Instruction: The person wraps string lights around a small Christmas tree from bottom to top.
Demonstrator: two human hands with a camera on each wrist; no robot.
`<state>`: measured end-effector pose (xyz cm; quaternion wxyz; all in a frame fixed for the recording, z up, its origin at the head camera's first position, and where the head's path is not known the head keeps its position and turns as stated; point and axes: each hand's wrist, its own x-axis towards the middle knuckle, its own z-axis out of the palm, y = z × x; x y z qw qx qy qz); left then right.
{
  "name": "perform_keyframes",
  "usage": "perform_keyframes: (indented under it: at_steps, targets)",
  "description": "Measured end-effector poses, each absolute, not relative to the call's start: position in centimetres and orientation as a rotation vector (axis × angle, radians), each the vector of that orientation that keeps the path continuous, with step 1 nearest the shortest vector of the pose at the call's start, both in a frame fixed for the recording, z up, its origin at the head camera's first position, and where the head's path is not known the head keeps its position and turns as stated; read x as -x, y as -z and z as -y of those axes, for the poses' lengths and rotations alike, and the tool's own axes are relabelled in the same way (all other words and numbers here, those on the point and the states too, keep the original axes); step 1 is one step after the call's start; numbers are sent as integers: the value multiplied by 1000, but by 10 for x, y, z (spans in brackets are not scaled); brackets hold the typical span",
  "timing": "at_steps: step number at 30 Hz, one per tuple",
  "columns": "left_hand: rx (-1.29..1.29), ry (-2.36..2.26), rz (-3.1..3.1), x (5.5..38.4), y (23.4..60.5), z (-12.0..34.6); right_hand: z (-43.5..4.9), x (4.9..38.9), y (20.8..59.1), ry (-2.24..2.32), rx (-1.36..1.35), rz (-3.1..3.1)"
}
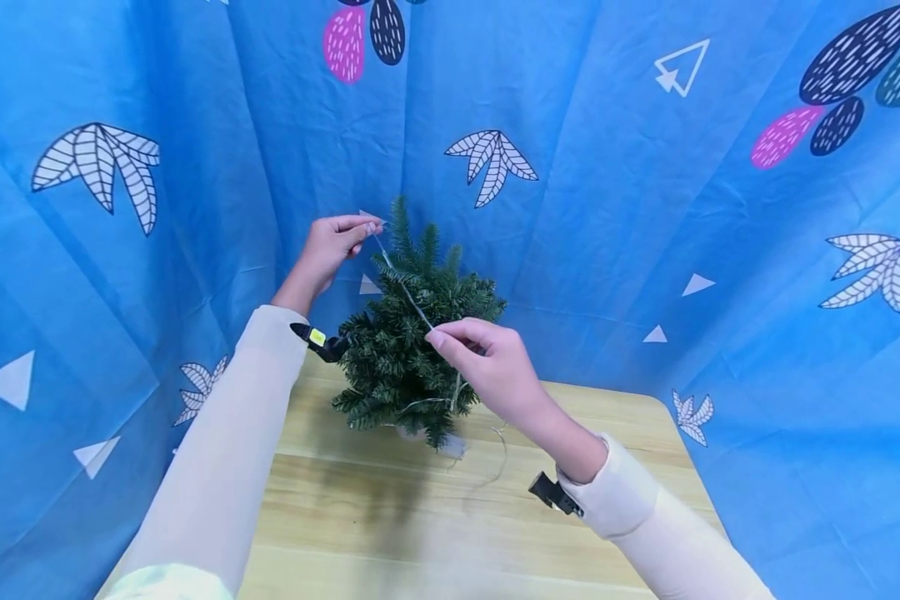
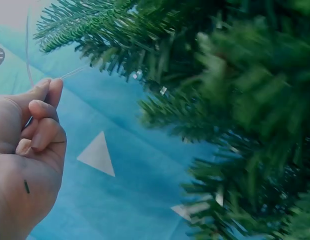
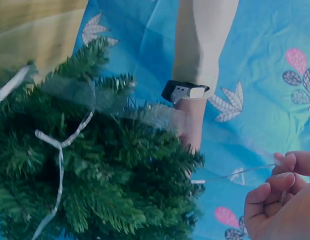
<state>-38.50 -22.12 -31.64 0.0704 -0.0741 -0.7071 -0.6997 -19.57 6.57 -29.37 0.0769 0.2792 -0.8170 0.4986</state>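
Note:
A small artificial Christmas tree (image 1: 412,358) stands on the table, dark green and bushy. My left hand (image 1: 336,246) is beside its tip at the upper left, pinching a thin pale light string (image 1: 406,287) between thumb and forefinger. In front of the branches, my right hand (image 1: 497,367) pinches the same string, which runs taut and slanting between the two hands. The right wrist view shows a whitish stretch of the string (image 3: 60,170) with short stubs lying across the needles. Needles hide part of its course; the left wrist view shows the left hand (image 2: 42,125) close to the branches.
More thin string (image 1: 504,454) trails onto the wooden table (image 1: 330,517) at the tree's lower right. A blue patterned curtain (image 1: 600,250) surrounds the table's back and sides. Each wrist wears a dark strap (image 1: 555,493) over a pale sleeve.

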Motion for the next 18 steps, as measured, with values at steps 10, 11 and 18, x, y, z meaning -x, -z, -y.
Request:
perform_keyframes:
  at_steps: [10, 11, 18]
  targets:
    - [199, 2156, 2094, 357, 336, 232, -59, 190, 318, -1618, -831, 2511]
    - [192, 2156, 2092, 355, 340, 233, -58, 189, 321, -1636, -826, 2516]
    - [164, 2145, 2107, 349, 364, 245, -46, 187, 344, -1696, -873, 2547]
